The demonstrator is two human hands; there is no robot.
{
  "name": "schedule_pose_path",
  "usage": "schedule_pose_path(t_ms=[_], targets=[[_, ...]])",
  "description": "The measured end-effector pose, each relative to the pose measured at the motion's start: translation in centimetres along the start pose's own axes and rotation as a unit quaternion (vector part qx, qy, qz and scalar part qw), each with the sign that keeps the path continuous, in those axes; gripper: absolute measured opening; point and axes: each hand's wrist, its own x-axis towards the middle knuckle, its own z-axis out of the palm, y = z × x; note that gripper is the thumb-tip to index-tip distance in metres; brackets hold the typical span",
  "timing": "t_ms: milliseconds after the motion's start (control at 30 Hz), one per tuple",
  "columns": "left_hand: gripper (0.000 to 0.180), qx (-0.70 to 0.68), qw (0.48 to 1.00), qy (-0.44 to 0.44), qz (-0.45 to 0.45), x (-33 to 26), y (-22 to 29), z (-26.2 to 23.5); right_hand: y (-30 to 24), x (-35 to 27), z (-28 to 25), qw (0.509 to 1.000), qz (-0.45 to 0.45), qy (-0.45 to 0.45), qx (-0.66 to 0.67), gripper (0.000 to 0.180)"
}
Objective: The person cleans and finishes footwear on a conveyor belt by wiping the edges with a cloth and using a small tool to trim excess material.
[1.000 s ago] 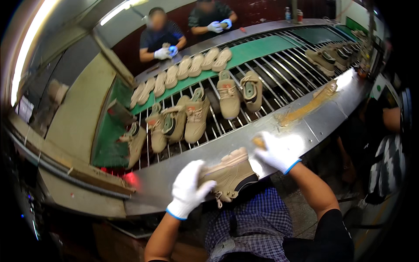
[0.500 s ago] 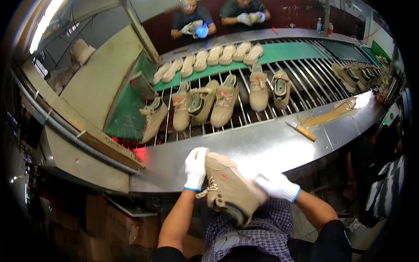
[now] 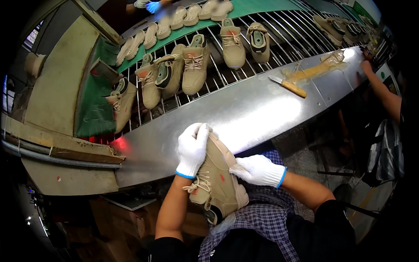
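Observation:
Both my hands wear white knit gloves with blue cuffs. A beige lace-up shoe with a pale sole and a small red mark on its side is tilted in front of my apron. My left hand is wrapped round its toe end. Against the edge of the sole, my right hand presses closed fingertips that look greyish; whether they pinch some small thing cannot be made out. The shoe's laces are tied and hang toward my left forearm.
Beyond the metal ledge, several beige shoes stand on a roller conveyor. Loose pale soles line a green belt behind them. A wooden-handled knife lies on the ledge beside brown tape-like material. Another person's arm reaches in at right.
The view has tipped downward, so the conveyor sits higher in the picture. The shoe has turned to show more of its sole edge, and my right hand has moved along that edge.

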Motion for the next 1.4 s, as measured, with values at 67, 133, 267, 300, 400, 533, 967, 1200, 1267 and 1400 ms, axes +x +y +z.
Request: schedule_pose_path(t_ms=[67, 133, 267, 300, 400, 533, 967, 1200, 1267, 1400], targets=[[0.028, -0.022, 1.0, -0.018, -0.002, 0.0, -0.4, 0.0, -0.4, 0.5, -1.2, 0.994, 0.027, -0.084, -0.067, 0.059], [0.028, 0.015, 0.999, -0.027, 0.019, 0.1, -0.5, -0.5, -0.5, 0.3, -0.8, 0.986, 0.026, -0.155, -0.054, 0.074], [0.029, -0.042, 0.999, -0.01, 0.01, -0.5, -1.5, -0.4, 0.4, -0.8, 3.6, 0.947, 0.075, -0.283, 0.133, 0.121], [0.03, -0.058, 0.998, -0.008, 0.004, -0.3, -1.6, -0.5, 2.0, -1.5, 5.6, 0.926, 0.052, -0.255, 0.272, 0.129], [0.035, -0.111, 0.993, 0.0, -0.029, 1.1, -2.3, -1.0, 2.5, -1.6, 8.4, 0.82, 0.017, -0.192, 0.539, 0.116], [0.04, 0.108, 0.988, 0.103, -0.037, 3.7, -5.8, -1.7, -2.0, -1.5, 5.6, 0.634, 0.053, -0.122, 0.762, 0.083], [0.019, 0.121, 0.959, 0.247, 0.074, -2.9, -7.8, -5.0, -11.0, 1.3, -1.0, 0.479, 0.02, -0.104, 0.871, 0.09], [0.028, 0.111, 0.97, 0.208, 0.055, -3.4, -8.4, -5.2, -6.7, 1.5, -2.1, 0.601, -0.007, -0.055, 0.798, 0.078], [0.047, -0.031, 0.987, 0.156, 0.03, -4.0, -7.0, -4.6, -5.6, 1.9, -3.2, 0.689, -0.011, 0.0, 0.725, 0.076], [0.108, 0.19, 0.914, 0.017, 0.359, -5.9, 2.3, -4.3, -2.6, 0.2, -5.8, 0.72, 0.066, 0.017, 0.69, 0.075]])
